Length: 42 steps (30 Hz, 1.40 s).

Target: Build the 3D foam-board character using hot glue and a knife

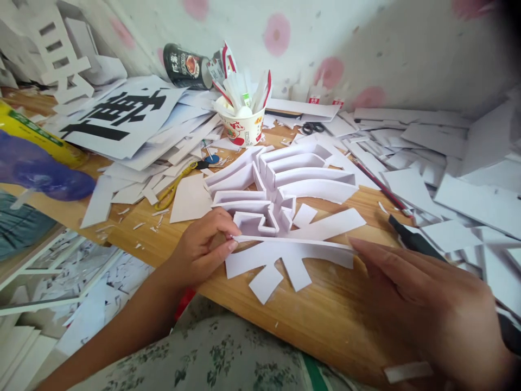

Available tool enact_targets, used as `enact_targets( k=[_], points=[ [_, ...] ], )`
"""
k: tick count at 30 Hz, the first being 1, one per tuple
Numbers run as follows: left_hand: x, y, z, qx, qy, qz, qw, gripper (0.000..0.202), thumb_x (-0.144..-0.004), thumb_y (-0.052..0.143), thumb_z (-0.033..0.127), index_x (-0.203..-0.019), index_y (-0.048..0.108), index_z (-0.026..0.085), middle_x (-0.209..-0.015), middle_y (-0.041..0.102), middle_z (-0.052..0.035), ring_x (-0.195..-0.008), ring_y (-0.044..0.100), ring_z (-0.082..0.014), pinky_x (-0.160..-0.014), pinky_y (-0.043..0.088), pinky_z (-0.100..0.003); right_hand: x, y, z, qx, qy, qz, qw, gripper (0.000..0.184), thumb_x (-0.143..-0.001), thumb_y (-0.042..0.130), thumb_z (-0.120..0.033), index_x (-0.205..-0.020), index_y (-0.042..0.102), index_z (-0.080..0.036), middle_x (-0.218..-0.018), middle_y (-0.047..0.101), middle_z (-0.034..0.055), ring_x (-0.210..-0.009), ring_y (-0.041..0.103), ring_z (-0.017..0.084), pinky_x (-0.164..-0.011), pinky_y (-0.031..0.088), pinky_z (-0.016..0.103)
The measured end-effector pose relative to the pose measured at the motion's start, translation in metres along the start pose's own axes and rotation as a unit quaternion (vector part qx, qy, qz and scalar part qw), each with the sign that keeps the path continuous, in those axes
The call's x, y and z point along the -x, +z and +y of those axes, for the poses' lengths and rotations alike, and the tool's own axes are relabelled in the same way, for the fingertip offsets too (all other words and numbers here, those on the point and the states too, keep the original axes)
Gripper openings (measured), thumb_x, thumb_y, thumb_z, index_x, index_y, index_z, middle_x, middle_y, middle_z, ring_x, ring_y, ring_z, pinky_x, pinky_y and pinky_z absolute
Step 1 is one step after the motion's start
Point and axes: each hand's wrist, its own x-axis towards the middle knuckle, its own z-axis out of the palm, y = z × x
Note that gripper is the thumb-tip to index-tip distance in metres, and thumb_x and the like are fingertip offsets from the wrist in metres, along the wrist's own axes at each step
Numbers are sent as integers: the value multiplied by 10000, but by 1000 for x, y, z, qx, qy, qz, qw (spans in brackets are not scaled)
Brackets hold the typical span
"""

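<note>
Pinch of left hand (pixel 205 247), thumb against forefinger, on one end of white strip (pixel 293 241). At other end, right hand (pixel 423 288), fingers straight and close together, tips at strip; thumb hidden, so grip impossible to tell. Between both hands, strip lying crosswise, with loose scraps (pixel 264 282) along near side. Just beyond left hand and strip, white frame (pixel 321 190) of upright curved walls, on wooden table (pixel 334 309). Beyond right hand, black tool (pixel 411 234), partly hidden behind it; farther out, red-and-black stick (pixel 385 190) and heaped offcuts (pixel 427 187). Farther beyond left hand, yellow-handled tool (pixel 173 190), then stuffed cup (pixel 244 130) and tipped black can (pixel 187 68); farther left, sheet (pixel 140 133) with black character.
</note>
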Motion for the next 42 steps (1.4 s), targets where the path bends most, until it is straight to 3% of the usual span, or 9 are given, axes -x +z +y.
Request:
enact_targets(
  k=[8,14,22,27,33,42],
  points=[
    [3,3,-5,-2,-35,8,999,54,-877,532,141,-874,565,183,-801,520,-1,-746,503,-116,-697,390,-244,-11,11,5,-5,-39,42,998,300,-831,553,-43,-1073,690,-158,-906,773,40,-727,709,161,-626,500,255],
    [1,5,-3,-23,-21,19,999,42,-862,544,141,-841,551,177,-804,527,1,-749,506,-108,-688,380,-235,-14,17,0,29,-23,69,997,293,-814,542,-42,-1020,716,-157,-851,777,29,-644,700,156,-568,489,252],
    [-1,14,-2,-110,-31,102,988,192,-790,678,219,-753,494,177,-715,466,39,-600,418,-81,-576,346,-213,-6,16,-14,35,-34,54,997,306,-824,519,-56,-1047,709,-143,-825,770,42,-637,698,180,-573,489,275],
    [-1,12,1,-192,24,86,977,73,-843,644,236,-827,602,178,-802,530,2,-696,508,-104,-645,408,-222,-7,15,-14,33,-43,50,997,307,-828,516,-56,-1057,704,-133,-826,766,42,-649,698,184,-580,493,281],
    [-2,15,0,-219,32,103,970,120,-847,660,243,-770,601,171,-773,516,2,-685,505,-107,-605,397,-214,-6,15,-15,24,-42,47,998,326,-824,496,-45,-1057,708,-131,-811,760,45,-683,708,197,-589,495,288],
    [-10,10,9,-241,-16,75,968,225,-843,629,250,-653,550,160,-687,494,12,-643,472,-113,-603,351,-242,-5,12,-20,39,-38,40,998,343,-793,524,-34,-1077,698,-115,-819,761,54,-622,687,208,-544,473,311]
  ],
)
